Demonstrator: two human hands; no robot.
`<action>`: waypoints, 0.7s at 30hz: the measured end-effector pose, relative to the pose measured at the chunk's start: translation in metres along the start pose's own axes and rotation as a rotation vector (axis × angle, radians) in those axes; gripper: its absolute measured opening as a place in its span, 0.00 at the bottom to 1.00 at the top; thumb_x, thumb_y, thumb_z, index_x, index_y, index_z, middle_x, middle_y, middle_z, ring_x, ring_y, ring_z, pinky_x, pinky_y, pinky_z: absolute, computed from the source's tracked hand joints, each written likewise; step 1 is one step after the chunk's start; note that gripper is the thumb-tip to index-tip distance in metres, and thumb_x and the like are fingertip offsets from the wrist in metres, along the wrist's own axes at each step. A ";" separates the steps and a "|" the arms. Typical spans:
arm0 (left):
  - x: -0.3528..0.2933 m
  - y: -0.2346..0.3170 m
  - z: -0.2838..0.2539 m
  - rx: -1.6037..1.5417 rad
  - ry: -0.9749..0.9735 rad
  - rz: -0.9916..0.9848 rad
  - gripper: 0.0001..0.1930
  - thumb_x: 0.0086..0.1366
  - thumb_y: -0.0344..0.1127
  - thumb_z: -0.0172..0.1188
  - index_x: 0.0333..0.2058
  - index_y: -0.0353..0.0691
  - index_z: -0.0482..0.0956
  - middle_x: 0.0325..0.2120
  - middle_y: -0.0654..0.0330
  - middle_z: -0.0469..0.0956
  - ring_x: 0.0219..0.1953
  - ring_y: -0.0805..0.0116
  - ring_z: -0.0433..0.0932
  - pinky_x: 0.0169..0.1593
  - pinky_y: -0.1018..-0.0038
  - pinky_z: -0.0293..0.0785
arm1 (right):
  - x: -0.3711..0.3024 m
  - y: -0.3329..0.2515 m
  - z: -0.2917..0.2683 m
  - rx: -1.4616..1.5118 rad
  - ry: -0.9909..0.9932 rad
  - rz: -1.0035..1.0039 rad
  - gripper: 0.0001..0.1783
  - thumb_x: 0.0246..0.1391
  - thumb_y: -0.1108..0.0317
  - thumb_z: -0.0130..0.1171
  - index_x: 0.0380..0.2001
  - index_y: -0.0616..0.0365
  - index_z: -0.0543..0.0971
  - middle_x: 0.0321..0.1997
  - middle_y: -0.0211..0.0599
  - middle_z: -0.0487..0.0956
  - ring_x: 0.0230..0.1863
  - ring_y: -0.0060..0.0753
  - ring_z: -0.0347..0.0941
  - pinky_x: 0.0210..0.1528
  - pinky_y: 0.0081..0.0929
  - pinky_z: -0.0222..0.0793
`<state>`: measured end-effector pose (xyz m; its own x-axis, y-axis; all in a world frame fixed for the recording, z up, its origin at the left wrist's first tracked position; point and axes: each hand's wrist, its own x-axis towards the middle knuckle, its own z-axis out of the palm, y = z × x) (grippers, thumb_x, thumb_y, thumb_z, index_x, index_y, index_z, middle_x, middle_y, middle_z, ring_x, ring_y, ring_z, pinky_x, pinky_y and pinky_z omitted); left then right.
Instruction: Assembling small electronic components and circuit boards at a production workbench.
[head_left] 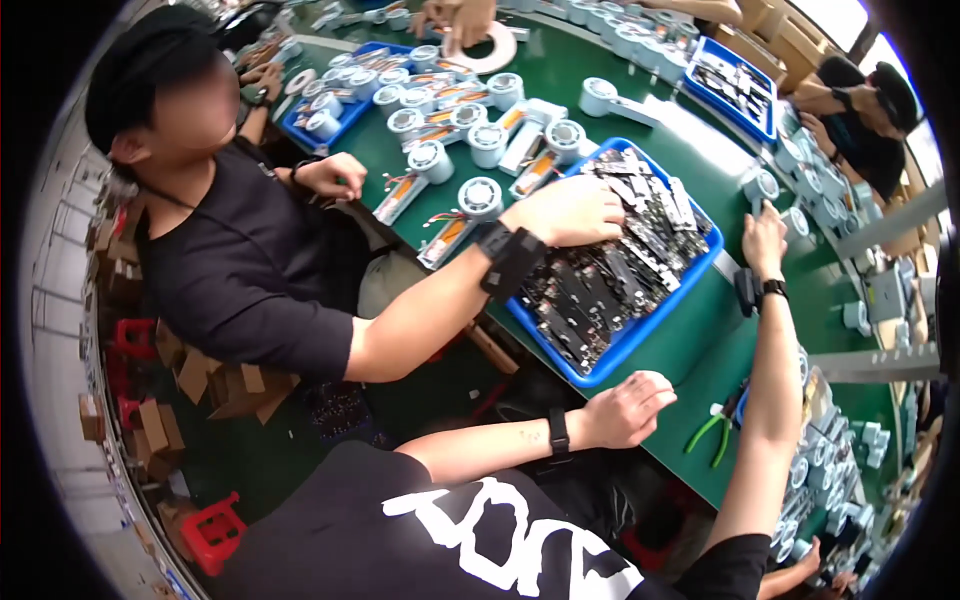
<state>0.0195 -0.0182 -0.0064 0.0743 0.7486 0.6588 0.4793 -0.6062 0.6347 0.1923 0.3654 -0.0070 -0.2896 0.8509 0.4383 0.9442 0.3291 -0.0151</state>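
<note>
My left hand (630, 408) hangs over the table's near edge, below the blue tray (590, 378). Its fingers are curled together, and whatever may be in them is hidden. Stretched far to the right, my right hand (766, 240) has its fingertips closed on a light-blue round-headed part (760, 186). Another such part (795, 224) stands beside that hand. Many dark circuit boards (590, 295) fill the tray. A co-worker's hand (580, 210) reaches over the tray's left side and rests on the boards.
Green-handled pliers (712, 435) lie near the table edge, between my arms. Light-blue round-headed parts with handles (480, 200) crowd the left of the green table (670, 345). A second blue tray (735, 115) stands farther back. A red stool (213, 533) and cardboard boxes (225, 380) are on the floor.
</note>
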 end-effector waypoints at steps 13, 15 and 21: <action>0.002 -0.003 -0.001 -0.054 0.010 0.019 0.24 0.50 0.20 0.60 0.50 0.32 0.73 0.45 0.46 0.73 0.46 0.45 0.75 0.50 0.59 0.76 | -0.061 -0.114 -0.070 0.817 -0.165 0.140 0.18 0.58 0.59 0.61 0.45 0.60 0.83 0.46 0.47 0.84 0.52 0.47 0.79 0.55 0.39 0.72; 0.003 -0.002 0.000 -0.059 -0.001 0.035 0.24 0.52 0.20 0.60 0.50 0.32 0.73 0.45 0.46 0.73 0.45 0.45 0.75 0.50 0.59 0.75 | -0.075 -0.111 -0.072 0.663 0.090 -0.021 0.17 0.58 0.58 0.61 0.43 0.59 0.83 0.45 0.47 0.83 0.50 0.49 0.78 0.54 0.42 0.73; -0.004 0.000 -0.001 -0.101 -0.022 0.047 0.18 0.55 0.21 0.58 0.46 0.32 0.74 0.41 0.46 0.74 0.42 0.46 0.75 0.47 0.59 0.75 | -0.090 -0.140 -0.086 0.704 -0.021 -0.109 0.17 0.58 0.58 0.62 0.41 0.60 0.83 0.43 0.49 0.84 0.47 0.52 0.80 0.52 0.40 0.74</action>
<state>0.0181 -0.0213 -0.0082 0.1144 0.7239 0.6803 0.3841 -0.6638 0.6418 0.1001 0.2072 0.0330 -0.3863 0.8036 0.4527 0.5862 0.5928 -0.5521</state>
